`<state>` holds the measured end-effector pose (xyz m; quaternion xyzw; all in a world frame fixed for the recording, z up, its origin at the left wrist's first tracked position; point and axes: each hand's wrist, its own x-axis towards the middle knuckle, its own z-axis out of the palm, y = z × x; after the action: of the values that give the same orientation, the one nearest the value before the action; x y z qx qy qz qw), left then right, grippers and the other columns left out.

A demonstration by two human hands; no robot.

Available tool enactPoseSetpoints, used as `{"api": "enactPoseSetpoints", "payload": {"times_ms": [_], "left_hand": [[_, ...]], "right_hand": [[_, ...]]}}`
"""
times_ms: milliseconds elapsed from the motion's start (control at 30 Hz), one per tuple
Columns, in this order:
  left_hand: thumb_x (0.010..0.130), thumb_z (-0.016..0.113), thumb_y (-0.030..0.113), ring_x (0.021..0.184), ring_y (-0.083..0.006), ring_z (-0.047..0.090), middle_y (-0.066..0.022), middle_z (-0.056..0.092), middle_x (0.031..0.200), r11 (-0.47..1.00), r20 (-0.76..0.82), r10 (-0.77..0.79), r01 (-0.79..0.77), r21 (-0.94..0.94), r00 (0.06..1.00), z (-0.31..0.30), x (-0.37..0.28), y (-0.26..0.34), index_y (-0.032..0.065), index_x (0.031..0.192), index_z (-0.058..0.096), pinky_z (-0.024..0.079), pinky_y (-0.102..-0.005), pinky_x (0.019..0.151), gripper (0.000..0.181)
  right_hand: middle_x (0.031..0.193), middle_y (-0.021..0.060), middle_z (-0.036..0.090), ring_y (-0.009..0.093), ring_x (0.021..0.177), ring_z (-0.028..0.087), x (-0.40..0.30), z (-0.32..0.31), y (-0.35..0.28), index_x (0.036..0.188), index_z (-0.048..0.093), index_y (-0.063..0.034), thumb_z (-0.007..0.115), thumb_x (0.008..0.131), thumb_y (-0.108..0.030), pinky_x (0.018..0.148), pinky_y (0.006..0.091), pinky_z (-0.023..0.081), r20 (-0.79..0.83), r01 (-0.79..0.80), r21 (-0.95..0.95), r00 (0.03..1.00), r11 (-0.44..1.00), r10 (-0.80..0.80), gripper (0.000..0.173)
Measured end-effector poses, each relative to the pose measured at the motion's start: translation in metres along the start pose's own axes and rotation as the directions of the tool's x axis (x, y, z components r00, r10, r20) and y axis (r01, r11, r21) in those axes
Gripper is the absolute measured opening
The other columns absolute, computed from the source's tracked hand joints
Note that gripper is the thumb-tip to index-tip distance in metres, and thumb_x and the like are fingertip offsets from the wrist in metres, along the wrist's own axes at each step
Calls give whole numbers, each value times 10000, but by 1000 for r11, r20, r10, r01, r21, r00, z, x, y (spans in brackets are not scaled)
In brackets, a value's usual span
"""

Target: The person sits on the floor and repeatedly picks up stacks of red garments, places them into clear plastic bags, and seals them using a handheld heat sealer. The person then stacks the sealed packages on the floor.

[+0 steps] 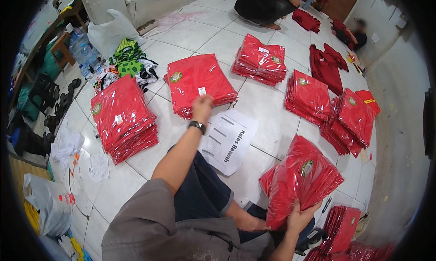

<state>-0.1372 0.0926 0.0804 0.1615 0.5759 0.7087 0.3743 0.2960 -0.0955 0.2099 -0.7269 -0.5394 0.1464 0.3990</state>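
My left hand [202, 106], with a dark band on its wrist, reaches to the near edge of a stack of red garments in clear plastic bags [196, 77], beside a small white label; its fingers are partly hidden. My right hand [301, 215] grips a bundle of bagged red garments [303, 176] by its lower edge, above my crossed legs. A round emblem shows on the bundle. Between the hands, a printed paper sheet [230, 142] lies on the tiles. Another bagged stack [122, 114] stands to the left.
More bagged red stacks [260, 58] stand ahead and at right [308, 96]. A tape dispenser [311, 240] lies by my right knee. Printed cloths [131, 62], water bottles [80, 44] and plastic bags [47, 203] are at left. A person in black [265, 5] squats at the top.
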Motion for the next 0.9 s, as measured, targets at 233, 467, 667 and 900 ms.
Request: {"api": "enactPoseSetpoints", "payload": {"times_ms": [233,467,667,900], "left_hand": [[782,691,401,1055,-317,628,-194,652,1134,783,-366,-51,264,562,929,-156,135,17,45,1188,599,466,-416,942,548],[822,603,274,944,-296,688,-158,680,1081,834,118,-532,543,-102,839,-135,123,12,55,1166,575,551,-443,888,409],[847,571,170,981,-305,679,-157,663,1102,821,205,-525,555,-132,826,-133,128,12,31,1181,551,560,-461,900,362],[838,584,132,891,-302,695,-188,660,1052,893,-86,-442,447,46,893,-155,118,7,-79,1158,549,590,-428,810,385]], "right_hand": [[1334,292,513,397,1218,533,22,10,-6,1471,239,31,661,801,-30,1059,397,374,51,8,-52,999,999,-5,794],[1367,255,489,344,1250,501,53,18,-4,1448,282,71,645,795,9,1084,389,348,78,-40,129,997,991,30,750],[1345,211,513,268,1197,537,113,35,-34,1417,351,81,607,779,83,1056,348,379,177,-29,331,984,943,-31,688],[1227,180,585,288,1082,618,161,123,-77,1337,421,51,568,876,39,914,416,515,179,-276,788,958,551,225,484]]}}
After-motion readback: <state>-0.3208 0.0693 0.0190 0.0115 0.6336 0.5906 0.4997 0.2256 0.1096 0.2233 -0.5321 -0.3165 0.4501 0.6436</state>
